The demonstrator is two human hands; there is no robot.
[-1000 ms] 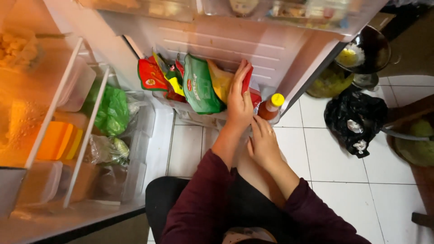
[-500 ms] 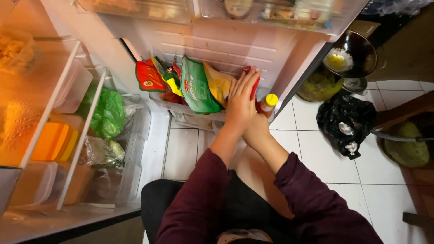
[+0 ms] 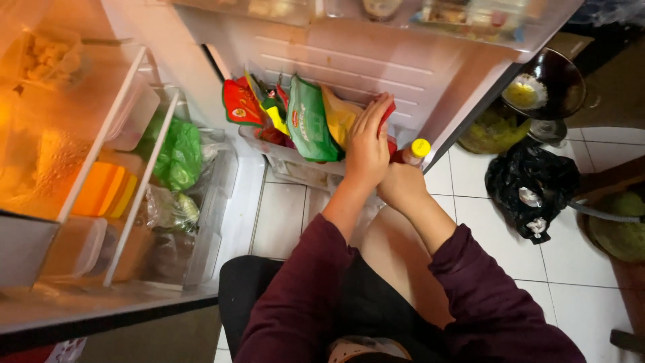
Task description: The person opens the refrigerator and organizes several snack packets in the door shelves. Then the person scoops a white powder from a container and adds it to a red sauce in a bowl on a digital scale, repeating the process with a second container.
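gripping a red bottle with a yellow cap (image 3: 411, 152), the right hand (image 3: 402, 187) is wrapped around its body, with only the cap and neck showing above the fingers. the bottle stands at the right end of the fridge door shelf (image 3: 295, 158). the left hand (image 3: 367, 144) lies flat with fingers spread against a red packet (image 3: 386, 117) in that shelf, pressing on it rather than clasping it. beside it sit a yellow pouch (image 3: 338, 117), a green pouch (image 3: 308, 128) and a red pouch (image 3: 240, 104). a black plastic bag (image 3: 531, 185) lies on the white tiled floor (image 3: 470, 202).
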